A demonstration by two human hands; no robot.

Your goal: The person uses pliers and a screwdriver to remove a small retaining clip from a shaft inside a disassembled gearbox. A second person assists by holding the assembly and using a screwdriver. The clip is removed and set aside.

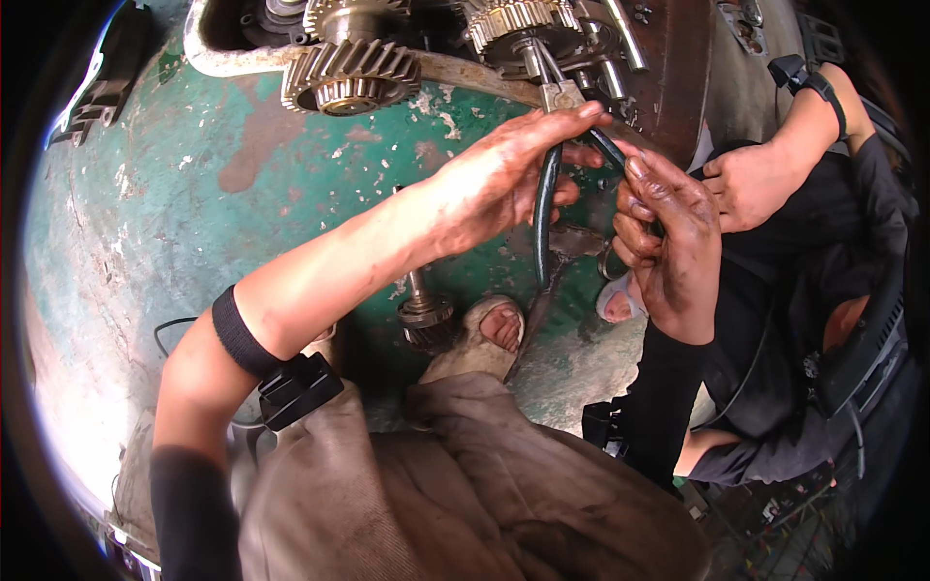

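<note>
A pair of pliers (545, 218) with dark handles spread apart points away from me, its slim jaws at the shaft end in the middle of a toothed gear (504, 27). My left hand (489, 179) is closed about the pliers, thumb by the pivot and fingers curled behind the left handle. Closed around the right handle is my right hand (673, 218), whose fingers hide that handle's end. Whether the jaw tips touch a part is too small to tell. Left of that gear sits a large helical gear (354, 76) beside a pale metal housing rim (228, 63).
A co-worker's hand (760, 184) rests close to my right hand. A shaft with a small gear (426, 315) stands on the worn green floor (281, 174) by my feet. A brown metal beam (668, 77) lies right of the gears. A dark bracket (107, 77) is at far left.
</note>
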